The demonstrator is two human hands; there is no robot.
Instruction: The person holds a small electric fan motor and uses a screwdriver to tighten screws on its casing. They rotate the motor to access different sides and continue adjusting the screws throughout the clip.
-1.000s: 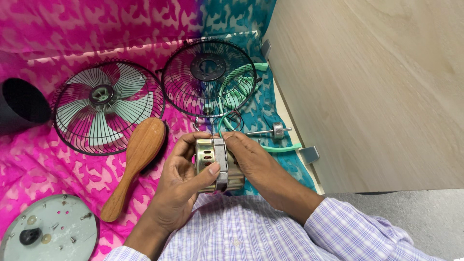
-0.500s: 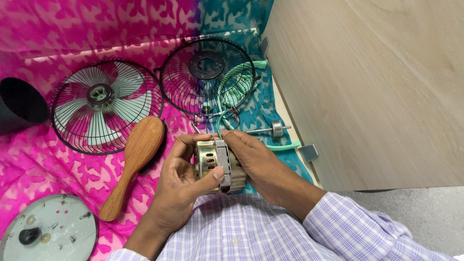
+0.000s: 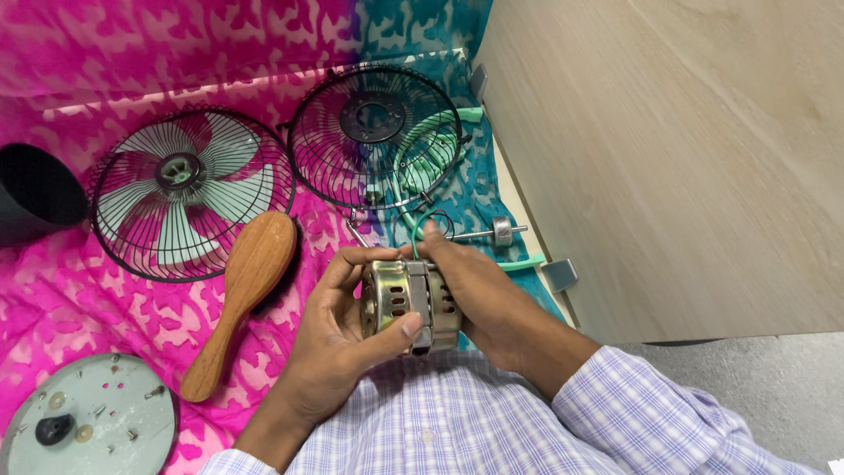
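Pink-and-teal patterned cloth (image 3: 132,53) covers the work surface, pale wooden panel (image 3: 668,149) at right. Two black wire fan guards: one (image 3: 189,193) over pale green blades, one (image 3: 375,136) bare. Brown wooden brush (image 3: 242,295) between guards and round grey base plate (image 3: 88,427). Small metal fan motor (image 3: 411,301) clasped between both hands above the lap: left hand (image 3: 338,339) wrapped round its face, right hand (image 3: 479,295) gripping the back. Since a second ago, the motor sits marginally lower and turned (grip unchanged) — inspection continuing, seemingly.
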